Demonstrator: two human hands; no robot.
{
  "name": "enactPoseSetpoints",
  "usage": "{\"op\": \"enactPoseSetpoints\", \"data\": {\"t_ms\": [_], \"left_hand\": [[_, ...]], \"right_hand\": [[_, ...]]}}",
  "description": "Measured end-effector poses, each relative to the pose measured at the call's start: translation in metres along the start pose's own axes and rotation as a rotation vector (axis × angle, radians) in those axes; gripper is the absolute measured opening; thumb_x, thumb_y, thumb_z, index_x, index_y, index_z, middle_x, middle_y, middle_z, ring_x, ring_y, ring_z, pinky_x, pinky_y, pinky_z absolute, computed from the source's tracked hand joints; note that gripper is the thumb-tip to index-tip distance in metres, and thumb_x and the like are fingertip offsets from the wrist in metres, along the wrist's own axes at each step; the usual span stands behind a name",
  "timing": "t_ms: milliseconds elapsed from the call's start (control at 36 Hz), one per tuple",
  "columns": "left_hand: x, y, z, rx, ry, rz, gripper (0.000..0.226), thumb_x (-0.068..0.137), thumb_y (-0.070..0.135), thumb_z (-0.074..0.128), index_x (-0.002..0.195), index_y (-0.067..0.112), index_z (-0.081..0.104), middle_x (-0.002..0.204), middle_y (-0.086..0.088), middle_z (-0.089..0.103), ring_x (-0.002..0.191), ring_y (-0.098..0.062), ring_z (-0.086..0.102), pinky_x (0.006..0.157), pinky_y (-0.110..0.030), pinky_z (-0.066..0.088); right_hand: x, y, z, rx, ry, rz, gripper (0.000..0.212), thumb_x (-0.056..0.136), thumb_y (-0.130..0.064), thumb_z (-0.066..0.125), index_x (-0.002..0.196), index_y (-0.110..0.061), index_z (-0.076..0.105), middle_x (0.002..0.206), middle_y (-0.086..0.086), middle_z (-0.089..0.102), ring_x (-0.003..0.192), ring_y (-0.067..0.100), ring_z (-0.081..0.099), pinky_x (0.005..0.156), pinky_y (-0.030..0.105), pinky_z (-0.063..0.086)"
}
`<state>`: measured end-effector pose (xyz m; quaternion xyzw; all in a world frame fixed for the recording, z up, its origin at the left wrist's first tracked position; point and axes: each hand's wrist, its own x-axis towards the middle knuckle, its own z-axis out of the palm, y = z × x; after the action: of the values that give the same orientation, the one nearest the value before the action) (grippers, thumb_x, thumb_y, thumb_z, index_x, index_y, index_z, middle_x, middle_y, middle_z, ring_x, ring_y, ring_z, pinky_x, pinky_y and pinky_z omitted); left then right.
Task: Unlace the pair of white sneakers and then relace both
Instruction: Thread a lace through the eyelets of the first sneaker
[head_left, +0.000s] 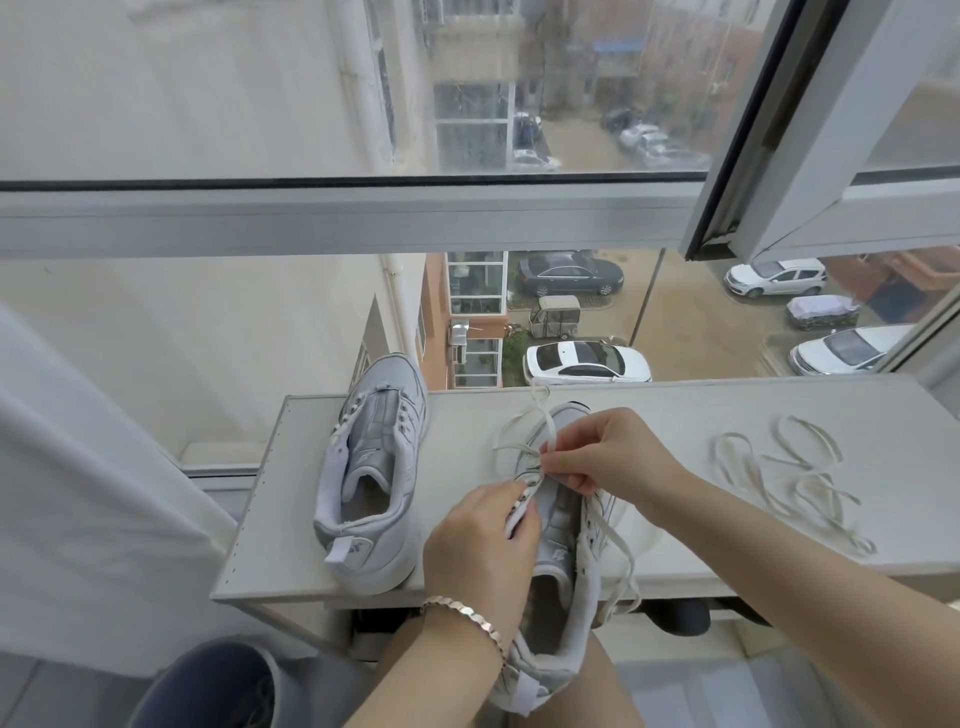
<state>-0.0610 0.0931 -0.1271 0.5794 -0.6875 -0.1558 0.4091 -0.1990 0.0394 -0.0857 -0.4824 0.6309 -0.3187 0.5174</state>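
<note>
Head view: a person sits at a white tabletop (467, 415) set against a large window, with parked cars and buildings visible far below through the glass. The held sneaker (558, 519) is tilted, its heel low between the person's legs and its toe resting up on the tabletop, pointing toward the window. The left hand (480, 540) comes in from below with a metal bracelet (465, 616) on its wrist. Its grip is curled onto the sneaker's left eyelet flap, fingertips pressed to that edge. The right hand (602, 452) reaches in from the right, its grip pinched together on the lace (549, 431) just above the eyelets near the middle of the shoe. That lace is threaded through only the eyelets nearer the toe. One part loops loosely over the toe and another strand hangs down the sneaker's right side, past the tabletop's front edge.

Left of it, apart from both hands, the second sneaker (371, 467) stands upright on the tabletop with its toe toward the window and its eyelets bare. Well to the right, a loose lace (802, 465) lies in a tangle of loops on the tabletop. A pale curtain (78, 467) hangs at the left edge.
</note>
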Motion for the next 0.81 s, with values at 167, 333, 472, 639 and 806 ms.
{"op": "enactPoseSetpoints", "data": {"t_ms": [167,333,472,639,806], "left_hand": [[0.0,-0.002,-0.001,0.011,-0.003,0.002,0.009,0.076,0.007,0.073,0.084,0.009,0.075,0.07,-0.002,0.068,0.061,-0.023,0.063,0.052,-0.033,0.053],[0.0,-0.002,-0.002,0.029,-0.016,0.036,0.012,0.072,0.002,0.076,0.083,0.006,0.075,0.072,-0.004,0.069,0.06,-0.023,0.065,0.049,-0.034,0.055],[0.001,-0.002,-0.002,0.024,-0.019,0.034,0.015,0.07,0.001,0.077,0.083,0.006,0.074,0.074,-0.004,0.07,0.061,-0.022,0.066,0.052,-0.03,0.055],[0.0,-0.001,-0.001,0.021,-0.022,0.028,0.016,0.069,-0.001,0.078,0.083,0.005,0.075,0.076,-0.005,0.071,0.064,-0.021,0.067,0.056,-0.03,0.056],[0.0,0.001,-0.001,0.057,-0.032,0.057,0.016,0.067,0.0,0.079,0.081,0.007,0.074,0.073,-0.003,0.07,0.059,-0.02,0.065,0.046,-0.032,0.054]], "right_hand": [[0.0,-0.004,0.002,0.114,-0.058,0.106,0.012,0.076,0.006,0.068,0.067,0.0,0.064,0.042,0.004,0.045,0.033,0.009,0.034,0.038,0.014,0.028],[0.001,-0.003,0.006,0.196,-0.016,0.162,0.014,0.077,0.008,0.066,0.066,-0.001,0.063,0.039,0.001,0.044,0.031,0.007,0.036,0.035,0.013,0.026],[0.001,0.001,0.012,0.081,0.069,0.062,0.017,0.075,0.002,0.07,0.061,-0.005,0.063,0.032,-0.004,0.042,0.029,0.008,0.032,0.035,0.016,0.027],[0.002,0.003,0.015,0.089,0.124,0.088,0.016,0.074,0.002,0.071,0.061,-0.006,0.066,0.036,-0.001,0.047,0.029,0.008,0.034,0.034,0.015,0.027],[0.004,-0.004,0.008,0.196,0.019,0.296,0.015,0.077,0.009,0.065,0.067,-0.001,0.064,0.054,0.009,0.053,0.031,0.007,0.032,0.037,0.015,0.021]]}}
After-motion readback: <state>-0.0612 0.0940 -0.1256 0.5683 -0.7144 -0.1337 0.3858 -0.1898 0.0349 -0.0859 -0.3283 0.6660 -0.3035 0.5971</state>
